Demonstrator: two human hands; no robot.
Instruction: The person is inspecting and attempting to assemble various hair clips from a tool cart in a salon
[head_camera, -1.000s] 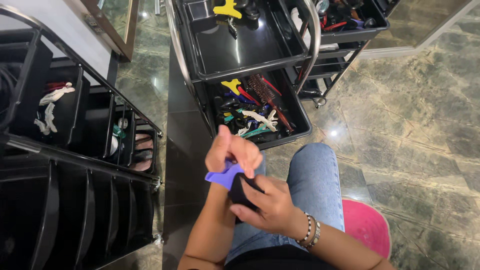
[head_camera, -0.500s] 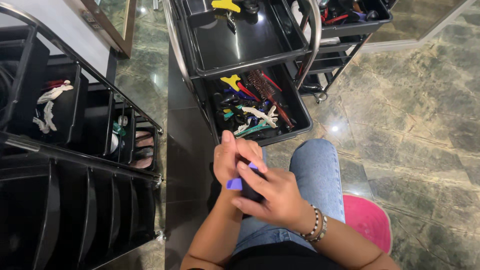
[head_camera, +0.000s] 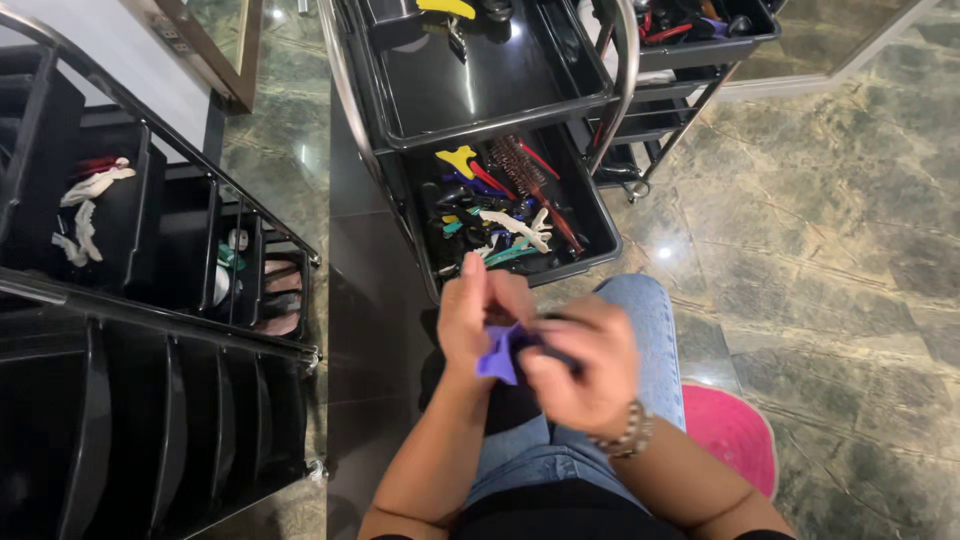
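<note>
Purple plastic hair clip (head_camera: 497, 352) held between both hands above the lap, over blue denim jeans (head_camera: 640, 330). Judged light, stiff and smooth; likely slippery at the flat sides, best taken at the wider rear end, clear of the beak.

Left hand (head_camera: 478, 312): grip closed on the purple plastic hair clip, fingers curled, index raised, forearm rising from lower frame. Right hand (head_camera: 585, 362): grip closed on a dark part joined to the same clip, detail blurred; knuckles toward the camera, beaded bracelet (head_camera: 620, 438) at the wrist. Hands touching, meeting at the clip.

Directly ahead, black salon trolley (head_camera: 400, 120) with lower drawer (head_camera: 595, 215) pulled out, holding mixed coloured clips (head_camera: 490, 215) and a round bristle brush (head_camera: 520, 165). Yellow clip (head_camera: 447, 7) on the upper tray. Second black trolley (head_camera: 150, 330) at left, compartments holding white clips (head_camera: 92, 185). Pink round stool seat (head_camera: 735, 435) under the right thigh. Green marble floor (head_camera: 820, 250) all round.
</note>
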